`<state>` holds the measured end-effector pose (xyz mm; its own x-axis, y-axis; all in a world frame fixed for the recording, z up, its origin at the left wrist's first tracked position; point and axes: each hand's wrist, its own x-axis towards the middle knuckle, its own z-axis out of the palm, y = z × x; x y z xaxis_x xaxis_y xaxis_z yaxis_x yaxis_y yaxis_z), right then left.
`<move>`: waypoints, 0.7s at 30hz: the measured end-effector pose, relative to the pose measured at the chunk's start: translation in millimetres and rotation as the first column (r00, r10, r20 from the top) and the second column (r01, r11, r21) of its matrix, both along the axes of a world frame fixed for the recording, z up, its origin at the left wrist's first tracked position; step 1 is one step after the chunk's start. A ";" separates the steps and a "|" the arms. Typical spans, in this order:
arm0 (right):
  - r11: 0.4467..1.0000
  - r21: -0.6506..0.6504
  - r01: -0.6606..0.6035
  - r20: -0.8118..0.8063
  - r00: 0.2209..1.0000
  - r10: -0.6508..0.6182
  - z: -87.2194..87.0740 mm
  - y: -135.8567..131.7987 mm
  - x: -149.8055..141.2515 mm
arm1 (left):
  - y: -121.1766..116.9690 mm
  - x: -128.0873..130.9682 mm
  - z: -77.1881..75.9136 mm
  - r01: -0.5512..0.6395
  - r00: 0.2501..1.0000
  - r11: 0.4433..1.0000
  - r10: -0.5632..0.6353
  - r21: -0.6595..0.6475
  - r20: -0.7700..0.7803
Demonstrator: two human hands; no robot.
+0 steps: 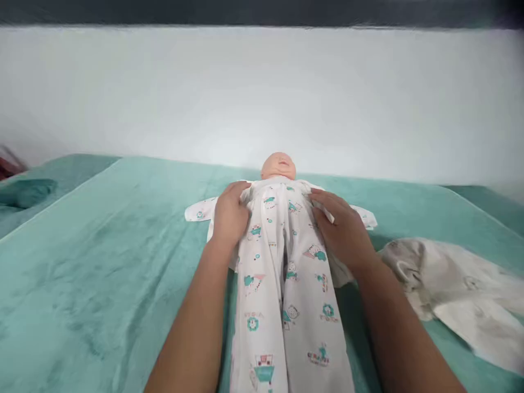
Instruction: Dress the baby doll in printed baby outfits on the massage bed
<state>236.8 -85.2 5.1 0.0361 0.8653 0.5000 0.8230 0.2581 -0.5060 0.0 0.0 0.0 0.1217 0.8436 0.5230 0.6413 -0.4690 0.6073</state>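
A baby doll (279,166) lies on its back, head at the far end, in a white printed long-sleeved shirt (200,210). White baby pants (282,262) with green and pink prints are spread over its body, waistband near the neck and legs stretching towards me past the lower frame edge. My left hand (232,214) grips the left side of the pants near the waistband, thumb apart from the fingers. On the opposite side, my right hand (341,228) holds the right edge near the waist. The fingertips are partly hidden in the cloth, and the doll's legs are covered.
A crumpled white garment (454,289) lies to the right, beside my right forearm. Green plush cloth (102,262) covers the surface underneath. Behind the doll's head rises a white wall (262,98) with a dark band along the top. Something red (9,168) shows at the far left edge.
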 end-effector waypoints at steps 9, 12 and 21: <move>0.993 -0.089 -0.077 0.044 0.996 0.081 -19.9 16.4 5.9 | 14.1 6.3 -8.2 -0.104 0.927 0.994 0.086 -0.029 -0.364; 0.994 -0.105 0.037 0.166 0.986 -0.019 -27.3 26.2 17.0 | 14.2 2.5 -6.1 -0.202 0.893 0.979 0.168 -0.039 -0.417; 0.949 -0.175 0.264 0.062 0.965 -0.257 -23.0 37.4 40.3 | 15.4 -5.4 -3.5 -0.389 0.859 0.917 0.327 -0.088 -0.395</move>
